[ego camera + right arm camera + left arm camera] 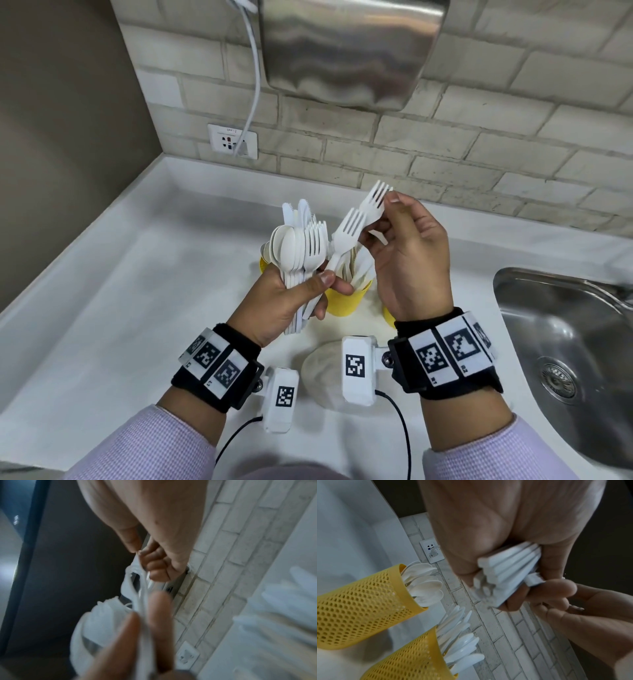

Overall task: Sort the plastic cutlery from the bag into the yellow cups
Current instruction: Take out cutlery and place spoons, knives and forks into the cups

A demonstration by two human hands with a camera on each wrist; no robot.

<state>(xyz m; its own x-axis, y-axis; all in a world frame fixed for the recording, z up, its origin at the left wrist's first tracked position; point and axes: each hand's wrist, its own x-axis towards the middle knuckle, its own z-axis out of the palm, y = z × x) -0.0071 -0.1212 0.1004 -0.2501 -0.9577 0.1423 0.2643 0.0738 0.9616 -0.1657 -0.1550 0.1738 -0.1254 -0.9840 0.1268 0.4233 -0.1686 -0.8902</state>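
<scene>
White bench [102, 308] runs from the brown side wall [61, 137] on the left to the steel sink [565, 325] on the right, with the brick-tile back wall [445, 154] closing the far edge; bare surface lies open to the left of the hands and narrows on the right toward the sink rim. A steel hand dryer [349, 51] hangs overhead, its cord [255, 85] dropping to the wall socket [233, 140].

The left hand [284, 301] is raised over the bench, fingers [556, 591] curled tight round the handles of a bundle of white plastic cutlery [301, 246], spoons, forks and knives fanned upward. The right hand [411, 253] is lifted beside it, thumb and fingertips pinching a fork [375, 202] near its tines; a second fork [346, 233] leans between the two hands.

The yellow cups stand on the bench behind and below the hands, mostly hidden in the head view. The left wrist view shows them plainly as mesh cups: one cup [359, 608] holds spoons [426, 584], the next cup [406, 660] holds knives [460, 642]. The crumpled bag [322, 373] lies on the bench between the wrists.
</scene>
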